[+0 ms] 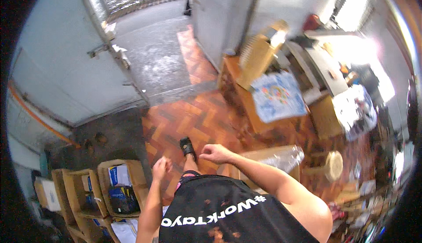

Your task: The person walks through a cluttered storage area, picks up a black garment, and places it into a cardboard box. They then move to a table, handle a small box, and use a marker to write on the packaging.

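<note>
1. Right hand [214,153] raised in front of the chest, fingers loosely curled, holding nothing visible.
2. Left hand [161,168] just beside it to the left, half-closed in a loose fist, likewise seemingly empty; blur hides the fingertips.
3. Directly beyond both hands: a foot in a black sandal [188,148], mid-stride on red herringbone brick floor [198,120].
4. Just right of the right hand: an open cardboard box [259,164] with clear plastic [285,157] at its rim.
5. Below the left hand: cardboard cartons [118,186] of packaged goods.
6. Best practice here, in judgement: steady footing, hands free, eyes on clutter.
</note>
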Motion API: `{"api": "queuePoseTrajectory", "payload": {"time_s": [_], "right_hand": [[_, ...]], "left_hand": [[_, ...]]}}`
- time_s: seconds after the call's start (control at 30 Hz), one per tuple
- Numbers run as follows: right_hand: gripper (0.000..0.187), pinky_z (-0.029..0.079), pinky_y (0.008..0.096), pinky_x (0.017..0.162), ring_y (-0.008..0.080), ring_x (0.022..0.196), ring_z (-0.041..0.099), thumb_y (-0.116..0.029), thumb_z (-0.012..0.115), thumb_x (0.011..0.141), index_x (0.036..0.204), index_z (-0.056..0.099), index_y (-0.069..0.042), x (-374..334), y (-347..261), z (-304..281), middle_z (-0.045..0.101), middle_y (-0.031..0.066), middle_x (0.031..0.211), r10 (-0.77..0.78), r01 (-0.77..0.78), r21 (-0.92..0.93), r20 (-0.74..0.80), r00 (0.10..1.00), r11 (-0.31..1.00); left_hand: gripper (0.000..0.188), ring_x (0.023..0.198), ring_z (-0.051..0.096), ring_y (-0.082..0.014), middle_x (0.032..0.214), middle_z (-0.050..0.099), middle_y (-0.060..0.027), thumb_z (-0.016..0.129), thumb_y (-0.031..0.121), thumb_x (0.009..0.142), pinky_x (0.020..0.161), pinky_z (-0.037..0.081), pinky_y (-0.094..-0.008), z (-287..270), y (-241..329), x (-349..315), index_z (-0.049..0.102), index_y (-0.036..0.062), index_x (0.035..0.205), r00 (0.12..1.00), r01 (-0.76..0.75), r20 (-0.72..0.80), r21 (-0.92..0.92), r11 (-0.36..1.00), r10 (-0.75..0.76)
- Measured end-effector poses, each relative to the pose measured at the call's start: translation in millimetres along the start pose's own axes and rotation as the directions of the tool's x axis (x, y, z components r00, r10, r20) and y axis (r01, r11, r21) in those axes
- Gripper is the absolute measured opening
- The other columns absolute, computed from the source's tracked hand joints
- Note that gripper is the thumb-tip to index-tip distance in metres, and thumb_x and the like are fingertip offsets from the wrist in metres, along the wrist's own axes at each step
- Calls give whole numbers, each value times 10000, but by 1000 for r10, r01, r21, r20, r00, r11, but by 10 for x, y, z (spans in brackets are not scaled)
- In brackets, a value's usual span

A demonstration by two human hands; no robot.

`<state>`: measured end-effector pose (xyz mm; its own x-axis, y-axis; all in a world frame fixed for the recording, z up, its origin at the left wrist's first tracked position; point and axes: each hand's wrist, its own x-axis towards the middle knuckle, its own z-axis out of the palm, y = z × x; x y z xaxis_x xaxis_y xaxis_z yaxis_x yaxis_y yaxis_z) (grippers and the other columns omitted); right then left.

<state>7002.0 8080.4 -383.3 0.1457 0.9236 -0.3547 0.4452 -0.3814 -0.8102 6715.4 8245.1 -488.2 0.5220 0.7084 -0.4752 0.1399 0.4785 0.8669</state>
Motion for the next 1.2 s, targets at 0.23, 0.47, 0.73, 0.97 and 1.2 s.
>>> {"api": "queuePoseTrajectory", "payload": {"time_s": [0.23, 0.47, 0.73, 0.97, 1.2], "right_hand": [[539, 514, 394, 784, 307, 918, 664, -436, 722, 833, 1090, 525, -5, 2145, -1267, -776, 658, 219, 954, -177, 187, 120, -90, 980, 975], [566, 540, 414, 779, 357, 898, 687, -314, 720, 818, 1203, 509, 45, 4069, -1423, -2017, 666, 267, 958, -158, 213, 100, -396, 904, 972], [363, 550, 386, 619, 303, 665, 697, -241, 735, 795, 996, 613, 35, 6596, -1576, -3583, 670, 201, 733, -328, 404, 90, -440, 836, 910], [436, 537, 397, 736, 326, 792, 694, -392, 715, 844, 985, 628, 12, 8832, -2231, -4900, 682, 219, 840, -363, 363, -1, 24, 932, 932], [493, 514, 423, 813, 330, 943, 668, -519, 618, 855, 990, 694, -52, 11440, -219, -5647, 701, 166, 983, 118, -152, -234, -154, 981, 960]], "left_hand": [[329, 687, 550, -123, 755, 601, -35, 473, 259, 1016, 635, 473, -275, 1211, 2173, 2095, 617, 18, 844, 915, -401, 71, 43, 915, 398], [328, 660, 542, -140, 691, 585, -83, 481, 228, 983, 622, 467, -312, 1696, 3631, 4170, 616, 0, 789, 831, -556, 196, 258, 790, 521], [333, 707, 581, -154, 733, 623, -79, 444, 216, 958, 695, 486, -306, 1795, 5113, 6681, 626, -6, 790, 849, -511, 284, 227, 829, 445], [296, 742, 596, -130, 763, 644, -63, 522, 218, 960, 696, 494, -298, 1186, 6379, 8556, 651, -15, 832, 931, -357, 36, 293, 887, 363], [226, 722, 619, -129, 777, 665, -62, 595, 203, 905, 688, 501, -281, -404, 6428, 10709, 664, -11, 879, 980, -148, -54, 447, 882, 192]]}}
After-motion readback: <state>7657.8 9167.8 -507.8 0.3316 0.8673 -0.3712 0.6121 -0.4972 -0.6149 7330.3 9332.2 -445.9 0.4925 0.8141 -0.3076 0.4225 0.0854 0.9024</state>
